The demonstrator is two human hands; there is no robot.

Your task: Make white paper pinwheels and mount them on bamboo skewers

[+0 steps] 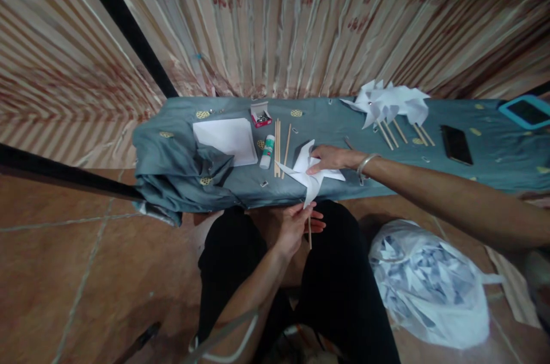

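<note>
A white paper pinwheel (313, 180) stands out over the near edge of the cloth-covered bench, its stick (310, 233) pointing down toward my lap. My left hand (294, 229) is closed around that stick, just below the lowest blade. From the right, my right hand (335, 159), with a bangle at the wrist, grips the paper near the pinwheel's middle with thumb and fingers. The fingers cover part of the centre. Several loose wooden sticks (278, 146) lie left of it, beside a green and white glue stick (267, 152).
A stack of white paper (226, 140) and an opened small red box (261, 116) of metal bits lie left. Several pinwheels (393, 105), a dark phone (456, 145) and a blue-framed device (526, 111) are right. A white bag (455, 318) of folded paper stands on the floor.
</note>
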